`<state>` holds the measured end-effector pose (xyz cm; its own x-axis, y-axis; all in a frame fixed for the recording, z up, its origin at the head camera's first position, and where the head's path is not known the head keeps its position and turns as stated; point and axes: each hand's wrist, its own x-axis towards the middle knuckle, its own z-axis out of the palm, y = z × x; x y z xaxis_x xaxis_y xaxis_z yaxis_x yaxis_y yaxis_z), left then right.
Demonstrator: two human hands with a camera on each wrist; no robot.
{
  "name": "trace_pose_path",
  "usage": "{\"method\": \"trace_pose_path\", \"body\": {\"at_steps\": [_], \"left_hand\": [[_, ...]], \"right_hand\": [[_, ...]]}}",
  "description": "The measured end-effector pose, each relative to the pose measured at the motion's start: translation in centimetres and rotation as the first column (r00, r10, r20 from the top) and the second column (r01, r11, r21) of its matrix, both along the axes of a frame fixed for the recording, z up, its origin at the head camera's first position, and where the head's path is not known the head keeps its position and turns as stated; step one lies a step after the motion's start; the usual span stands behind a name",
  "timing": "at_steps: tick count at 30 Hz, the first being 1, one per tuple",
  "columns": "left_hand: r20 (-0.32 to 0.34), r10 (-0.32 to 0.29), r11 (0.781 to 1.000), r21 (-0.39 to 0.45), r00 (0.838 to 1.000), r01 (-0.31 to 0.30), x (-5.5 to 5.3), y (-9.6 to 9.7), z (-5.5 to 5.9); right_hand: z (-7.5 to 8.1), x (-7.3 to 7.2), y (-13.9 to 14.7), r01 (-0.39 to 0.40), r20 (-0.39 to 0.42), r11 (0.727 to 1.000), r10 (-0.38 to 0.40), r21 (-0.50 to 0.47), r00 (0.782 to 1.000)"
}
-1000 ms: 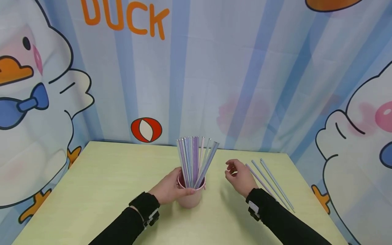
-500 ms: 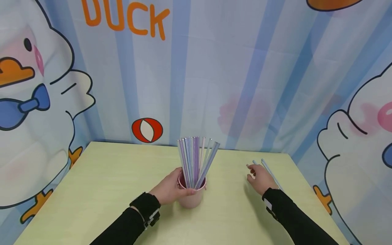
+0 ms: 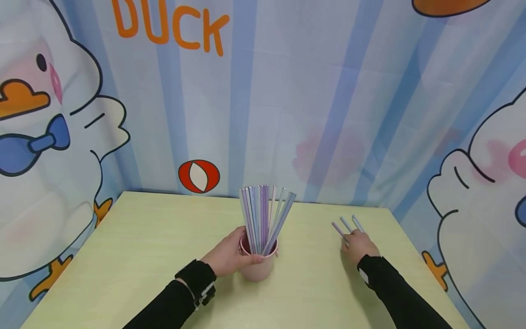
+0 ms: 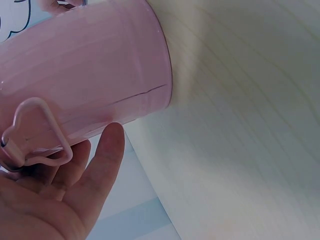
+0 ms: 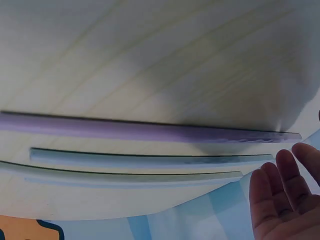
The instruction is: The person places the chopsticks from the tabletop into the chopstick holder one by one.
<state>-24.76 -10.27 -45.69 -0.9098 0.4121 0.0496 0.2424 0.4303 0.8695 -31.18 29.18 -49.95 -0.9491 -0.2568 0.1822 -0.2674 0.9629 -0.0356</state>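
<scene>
My left hand (image 3: pixel 230 256) holds a pink cup (image 3: pixel 256 270) with its thumb along the near rim and its fingers at the side. A bunch of purple, blue and clear straws (image 3: pixel 256 214) stands upright in the cup, some leaning right. The left wrist view shows a pink wire handle (image 4: pixel 47 135) beside the fingers. My right hand (image 3: pixel 361 246) is low over three loose straws at the right: a purple straw (image 5: pixel 140 131), a blue straw (image 5: pixel 150 159) and a pale straw (image 5: pixel 125 178). Its fingers (image 5: pixel 287 175) are loosely bent near the straws' ends, the purple one closest.
The pale wooden table (image 3: pixel 156 242) ends at its back edge against a striped blue and white curtain (image 3: pixel 271 114) with duck drawings. Bare tabletop (image 3: pixel 308 269) lies between the cup and the right hand.
My right hand has moved from beside the cup rightward, then down over the loose straws, covering their middle parts. The left hand and the cup have stayed in place.
</scene>
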Motion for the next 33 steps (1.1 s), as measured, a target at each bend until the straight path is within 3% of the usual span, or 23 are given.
{"method": "trace_pose_path", "body": {"at_steps": [10,20,27,33], "left_hand": [[0.006,0.013,1.000,-0.016,1.000,-0.013,-0.1,0.0,-0.1],[0.018,0.024,1.000,-0.019,1.000,-0.023,0.0,0.0,-0.1],[0.013,0.020,1.000,-0.011,1.000,-0.020,0.0,0.0,0.0],[0.007,0.026,0.999,-0.025,1.000,-0.025,-0.1,0.0,-0.2]], "right_hand": [[0.3,0.5,-0.2,0.024,0.042,0.998,-0.027,0.053,0.999],[0.0,0.5,-0.2,-0.011,0.004,0.996,0.011,0.088,1.000],[-0.2,0.2,-0.8,-0.039,-0.016,0.999,0.038,-0.013,0.999],[0.3,0.9,-2.3,0.005,0.048,0.992,0.001,-0.122,0.999]]}}
